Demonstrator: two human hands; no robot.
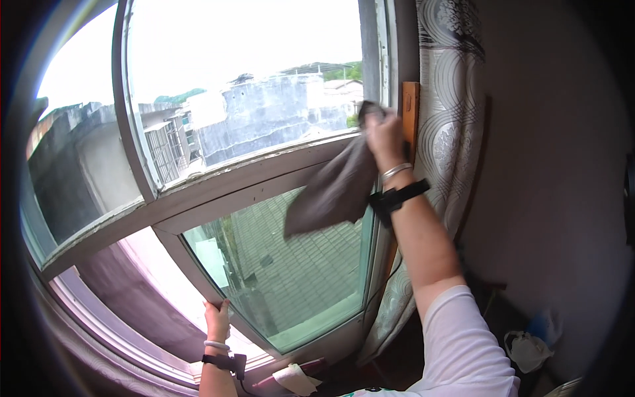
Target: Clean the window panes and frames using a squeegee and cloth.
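Observation:
My right hand (384,136) is raised at the right window post and grips a grey-brown cloth (335,191). The cloth hangs down and to the left, slightly blurred, in front of the horizontal frame rail (238,166) and the top of the lower glass pane (292,268). My left hand (217,317) is low, holding the left edge of that pane's sash frame (198,275), with the thumb on the near side and the fingers partly hidden. White paper remnants (212,260) cling to the glass.
A patterned curtain (449,124) hangs at the right beside a wooden strip (410,111). A dark cable (384,285) runs down near it. A paper roll (296,379) lies below the sash. Plastic bags (531,350) sit on the floor at lower right. Buildings (268,114) stand outside.

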